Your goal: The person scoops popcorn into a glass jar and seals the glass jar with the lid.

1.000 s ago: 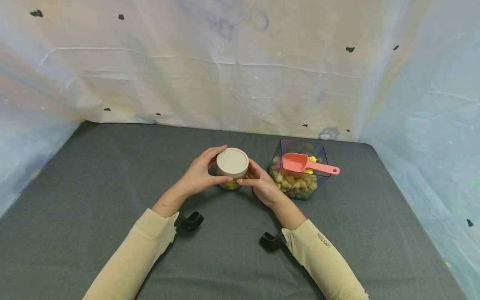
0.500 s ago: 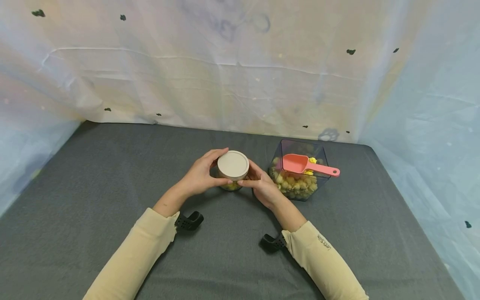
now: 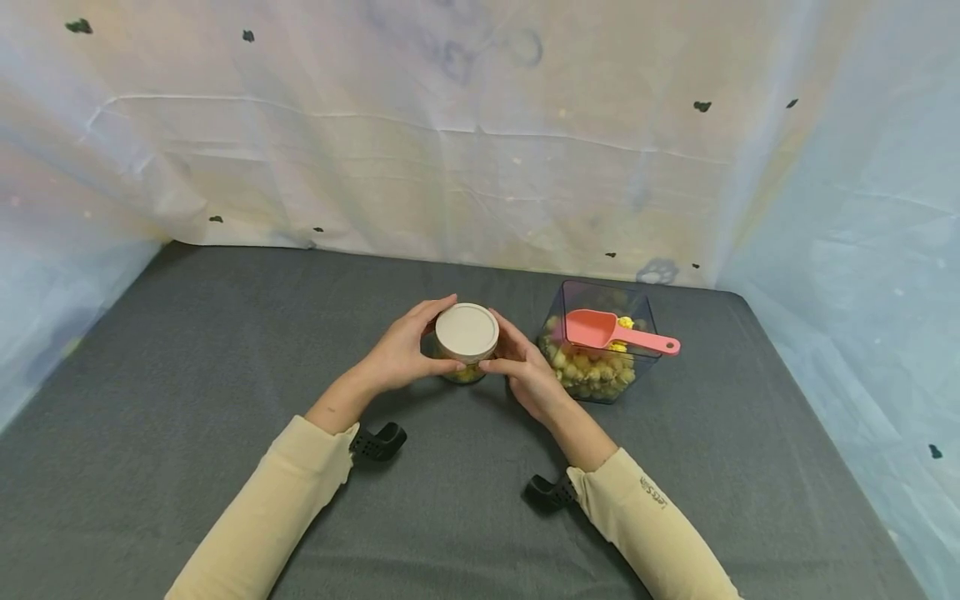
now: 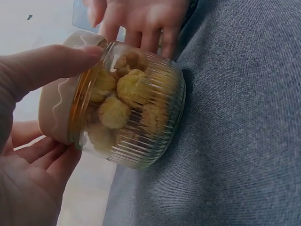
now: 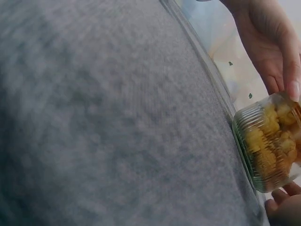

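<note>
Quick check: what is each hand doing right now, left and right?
Left hand: holding the jar, thumb and fingers curled round its beige lid.
Right hand: also gripping the lid, from the other side.

Hidden almost wholly under its lid [image 3: 467, 331] and both hands in the head view: the ribbed jar [image 3: 459, 374]. In the right-wrist view, cut off at 3 o'clock: that jar, with the right hand [image 5: 282, 207] a mere sliver at 5 o'clock. Blurred there: the near counter [image 5: 94, 132].
</note>
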